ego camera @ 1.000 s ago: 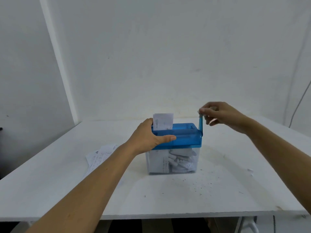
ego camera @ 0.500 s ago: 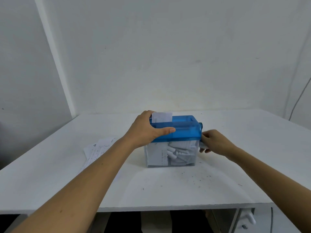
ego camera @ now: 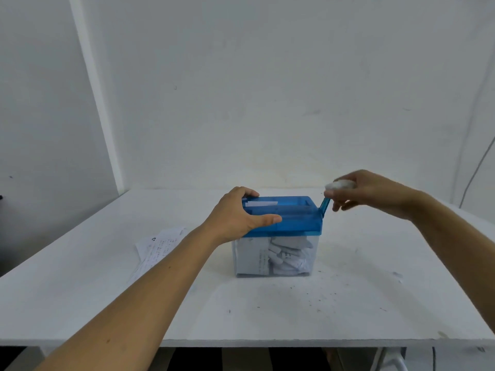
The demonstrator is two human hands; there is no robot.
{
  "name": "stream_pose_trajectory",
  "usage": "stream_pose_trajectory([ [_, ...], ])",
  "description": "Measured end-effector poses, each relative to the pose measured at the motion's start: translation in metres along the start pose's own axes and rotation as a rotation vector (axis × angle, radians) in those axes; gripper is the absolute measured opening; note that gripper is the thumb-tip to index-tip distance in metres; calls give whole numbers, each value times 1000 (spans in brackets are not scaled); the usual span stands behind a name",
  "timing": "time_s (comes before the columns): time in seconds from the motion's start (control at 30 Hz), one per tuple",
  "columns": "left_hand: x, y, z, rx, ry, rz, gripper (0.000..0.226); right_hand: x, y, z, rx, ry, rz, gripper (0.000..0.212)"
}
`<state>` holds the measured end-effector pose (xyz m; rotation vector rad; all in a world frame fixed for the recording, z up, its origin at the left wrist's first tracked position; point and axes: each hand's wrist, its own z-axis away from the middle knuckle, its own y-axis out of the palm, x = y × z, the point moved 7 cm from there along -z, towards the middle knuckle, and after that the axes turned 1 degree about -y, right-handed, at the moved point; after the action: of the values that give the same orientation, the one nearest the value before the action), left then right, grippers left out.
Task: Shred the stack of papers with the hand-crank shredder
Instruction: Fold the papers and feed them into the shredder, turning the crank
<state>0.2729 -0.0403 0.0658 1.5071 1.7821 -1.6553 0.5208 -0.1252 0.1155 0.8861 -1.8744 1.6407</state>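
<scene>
Left of the shredder [ego camera: 284, 223] lies the stack of papers [ego camera: 158, 245]. The left hand [ego camera: 241, 212] clamps its lid to steady it; a sheet [ego camera: 261, 204] barely shows in the slot. At its right end the right hand [ego camera: 367, 191] pinches the crank [ego camera: 325, 206], ready to turn it.

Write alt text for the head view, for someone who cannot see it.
A left hand grips the blue-topped shredder on a table; the right hand holds its crank. Paper shows in the slot; more papers lie beside it.
</scene>
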Motion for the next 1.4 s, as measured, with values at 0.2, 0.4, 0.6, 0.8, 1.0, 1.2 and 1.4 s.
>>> stream_pose_trajectory([
  [0.2, 4, 1, -4, 3, 8, -17, 80, -26, 6, -48, -299, -2, -126, 32],
  [0.4, 5, 2, -5, -12, 14, -35, 79, -58, 46, -52, -343, 112, -219, 32],
  [0.6, 5, 2, -4, -23, 30, -38, 80, -79, 71, -35, -218, 286, -180, 26],
  [0.8, 4, 1, -4, -28, 18, -52, 82, -85, 97, 16, 163, 408, -188, 46],
  [1.0, 3, 1, -2, -19, 18, -61, 78, -45, 58, 37, 302, 361, 93, 58],
  [1.2, 2, 1, -2, -3, 9, -76, 78, -22, 48, 32, 480, 264, 493, 28],
  [1.4, -3, 3, -1, 59, 2, -48, 78, 8, 0, 9, 166, 121, 50, 32],
])
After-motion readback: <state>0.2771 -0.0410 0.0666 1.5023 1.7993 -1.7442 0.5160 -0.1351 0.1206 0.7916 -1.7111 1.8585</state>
